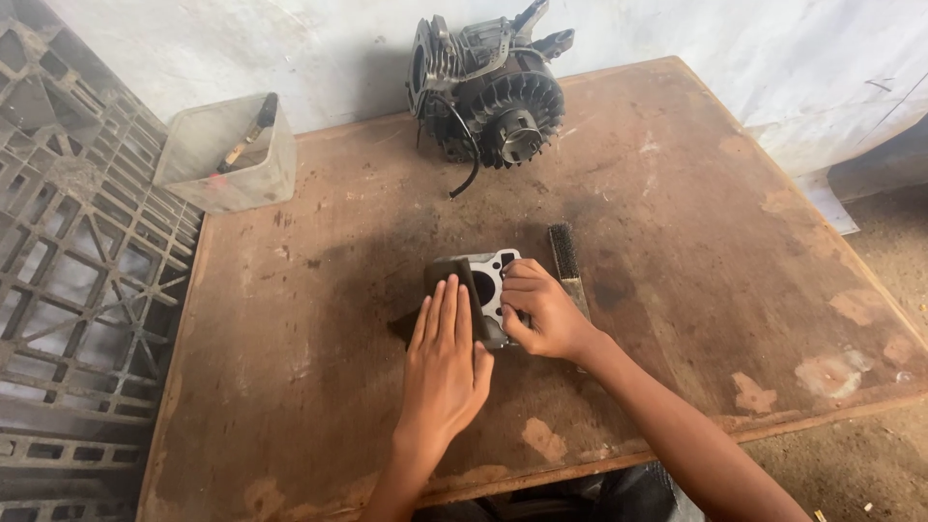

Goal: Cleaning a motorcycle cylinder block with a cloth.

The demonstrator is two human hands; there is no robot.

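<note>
A small grey metal engine part with a round bore lies near the middle of the brown wooden table. My left hand lies flat, fingers together, pressing a dark sheet against the part's left side. My right hand grips the part from the right, fingers curled over its edge. A dark wire brush lies on the table just right of the part, touching my right hand's knuckles.
A small engine block with a finned flywheel and a loose black cable stands at the table's far edge by the white wall. A translucent plastic tub holding a tool sits at the far left corner. Grey plastic pallets lie left of the table.
</note>
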